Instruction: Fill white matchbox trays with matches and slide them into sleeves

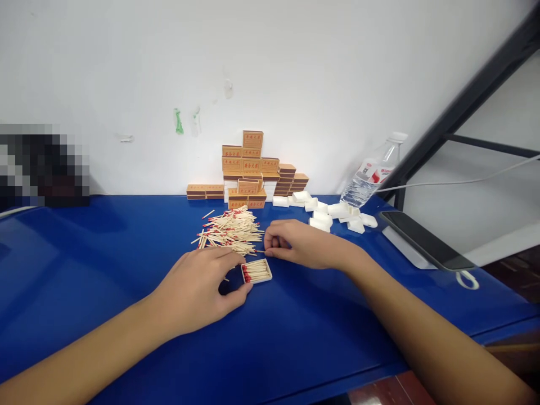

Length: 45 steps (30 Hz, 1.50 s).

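Between the thumb and fingers of my left hand (202, 284) is a small white matchbox tray (264, 279), lying on the blue table. Red-headed matches (255, 270) lie side by side in it, heads towards my left hand. My right hand (291, 242) is just beyond the tray's right end, its fingers curled and its thumb and fingertip pinched on a single match (260, 251) that points left. Just behind both hands spreads a loose pile of matches (232, 229), with heads pointing different ways.
Orange matchboxes (252, 165) are stacked against the wall. Empty white trays (338, 210) lie scattered to their right. A water bottle (373, 169) leans at the back right, near a phone (426, 239) on a stand and a white cable (459, 183). A dark pixelated patch (54, 169) covers the far left.
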{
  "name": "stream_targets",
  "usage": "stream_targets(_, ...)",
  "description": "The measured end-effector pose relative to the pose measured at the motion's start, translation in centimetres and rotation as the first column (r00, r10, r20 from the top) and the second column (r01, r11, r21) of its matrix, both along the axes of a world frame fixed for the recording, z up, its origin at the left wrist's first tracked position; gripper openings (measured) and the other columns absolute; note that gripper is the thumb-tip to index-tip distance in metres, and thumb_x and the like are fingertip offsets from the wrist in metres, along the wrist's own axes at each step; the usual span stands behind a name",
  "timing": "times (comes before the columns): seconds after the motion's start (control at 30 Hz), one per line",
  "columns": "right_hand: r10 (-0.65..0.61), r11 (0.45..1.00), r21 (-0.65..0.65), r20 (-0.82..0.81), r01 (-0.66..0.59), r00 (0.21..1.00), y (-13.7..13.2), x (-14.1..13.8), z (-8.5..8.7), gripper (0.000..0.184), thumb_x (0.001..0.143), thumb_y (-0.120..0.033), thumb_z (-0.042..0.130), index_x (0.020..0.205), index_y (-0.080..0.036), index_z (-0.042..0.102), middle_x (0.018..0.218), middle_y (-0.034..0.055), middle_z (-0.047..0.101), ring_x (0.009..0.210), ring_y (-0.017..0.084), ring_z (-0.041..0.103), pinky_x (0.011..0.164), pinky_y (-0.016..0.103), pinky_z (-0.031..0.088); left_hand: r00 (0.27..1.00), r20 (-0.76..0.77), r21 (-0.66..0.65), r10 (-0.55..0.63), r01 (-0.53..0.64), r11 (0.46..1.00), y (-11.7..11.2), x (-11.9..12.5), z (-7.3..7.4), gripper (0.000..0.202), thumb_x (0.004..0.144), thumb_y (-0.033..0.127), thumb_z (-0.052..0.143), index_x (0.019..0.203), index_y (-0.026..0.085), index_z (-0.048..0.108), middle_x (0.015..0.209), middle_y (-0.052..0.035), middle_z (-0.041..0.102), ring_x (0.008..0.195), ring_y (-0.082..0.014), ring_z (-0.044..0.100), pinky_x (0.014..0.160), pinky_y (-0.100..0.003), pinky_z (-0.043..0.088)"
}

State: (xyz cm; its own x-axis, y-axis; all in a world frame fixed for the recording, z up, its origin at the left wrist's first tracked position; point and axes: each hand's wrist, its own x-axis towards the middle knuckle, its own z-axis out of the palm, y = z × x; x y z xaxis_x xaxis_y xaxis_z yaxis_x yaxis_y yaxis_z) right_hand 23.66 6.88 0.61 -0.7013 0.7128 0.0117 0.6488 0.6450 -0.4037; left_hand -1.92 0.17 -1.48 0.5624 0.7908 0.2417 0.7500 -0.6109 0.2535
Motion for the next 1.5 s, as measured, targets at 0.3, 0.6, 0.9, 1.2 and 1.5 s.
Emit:
stream_targets(0.3, 0.023, 0.995, -0.091, -0.144, -0.036, 0.989, -1.7, -0.7, 2.0, 0.012, 0.100, -0.027, 0.061, 0.092, -0.019, 0.065, 0.083, 0.0001, 0.063, 0.072, 0.014, 0.054, 0.064, 0.027, 0.041, 1.000, 0.001, -0.005, 0.004, -0.004, 1.000, 0.1, 0.2, 0.2, 0.023, 0.093, 0.041, 0.063, 0.104, 0.024, 0.073, 0.077, -0.0002, 0.065, 0.069, -0.0182, 0.060, 0.062, -0.030, 0.040)
stream_targets(0.6, 0.120, 0.988, -0.083, -0.088, -0.128, 0.989, -2.7, -1.7, 1.2, 0.008, 0.092, -0.012, 0.063, 0.087, -0.019, 0.062, 0.084, -0.0008, 0.063, 0.072, 0.012, 0.051, 0.065, 0.026, 0.039, 1.000, 0.001, -0.019, 0.007, -0.007, 1.000, 0.0, 0.1, 0.2, 0.022, 0.094, 0.040, 0.062, 0.102, 0.023, 0.072, 0.078, -0.0002, 0.065, 0.069, -0.0179, 0.060, 0.061, -0.031, 0.040)
stream_targets(0.9, 0.074, 0.994, -0.078, -0.087, -0.081, 0.994, -3.0, -2.0, 1.4, 0.012, 0.091, -0.015, 0.065, 0.081, -0.019, 0.060, 0.076, -0.0028, 0.060, 0.065, 0.011, 0.048, 0.060, 0.026, 0.035, 1.000, -0.003, -0.008, -0.006, 0.006, 1.000, 0.0, 0.1, 0.1, 0.020, 0.094, 0.039, 0.061, 0.096, 0.022, 0.070, 0.077, -0.0012, 0.066, 0.069, -0.0185, 0.061, 0.060, -0.030, 0.040)
stream_targets(1.2, -0.084, 0.987, 0.112, -0.223, 0.111, 0.971, -1.4, -2.2, 0.2, 0.010, 0.093, -0.024, 0.069, 0.086, -0.018, 0.066, 0.078, -0.0017, 0.059, 0.070, 0.012, 0.051, 0.066, 0.027, 0.036, 0.996, 0.010, -0.101, -0.094, 0.095, 0.990, -0.6, 0.1, 0.3, 0.022, 0.091, 0.040, 0.065, 0.105, 0.025, 0.071, 0.083, -0.0002, 0.068, 0.071, -0.0176, 0.063, 0.064, -0.030, 0.042)
stream_targets(1.5, -0.064, 0.983, 0.146, -0.295, 0.111, 0.953, -1.1, -3.6, -2.7, 0.012, 0.097, -0.030, 0.070, 0.097, -0.018, 0.066, 0.095, 0.0024, 0.062, 0.078, 0.013, 0.054, 0.070, 0.026, 0.040, 0.984, 0.015, -0.169, -0.177, 0.177, 0.970, -1.0, 0.4, 0.3, 0.020, 0.089, 0.037, 0.065, 0.102, 0.023, 0.072, 0.081, -0.0006, 0.070, 0.069, -0.0181, 0.063, 0.064, -0.031, 0.043)
